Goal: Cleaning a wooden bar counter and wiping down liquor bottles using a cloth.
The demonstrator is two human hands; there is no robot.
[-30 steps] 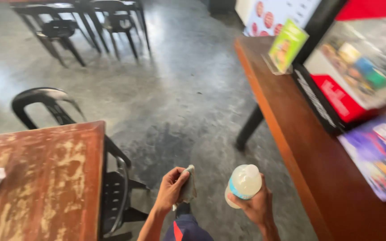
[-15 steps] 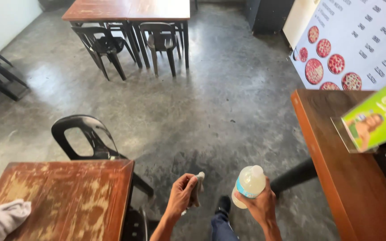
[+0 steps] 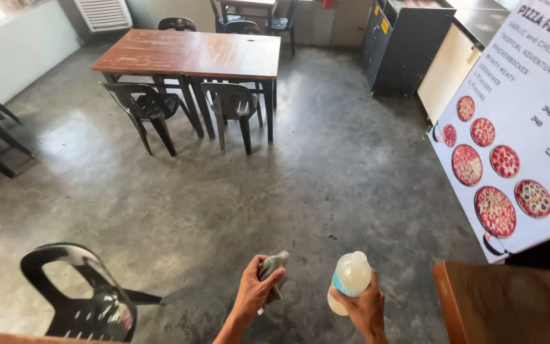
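A dining room with a grey floor, brown tables and black chairs.

The floor was grey concrete, worn and a bit shiny, with bright light on it at the left. Two brown wooden tables stood pushed together at the far end, with two dark plastic chairs tucked in on the near side and more chairs behind. One black chair stood close by at the bottom left. A white menu poster with round pizza pictures leaned on the right. A dark cabinet stood by the far wall. The corner of a brown counter showed at the bottom right. The left wall was pale.
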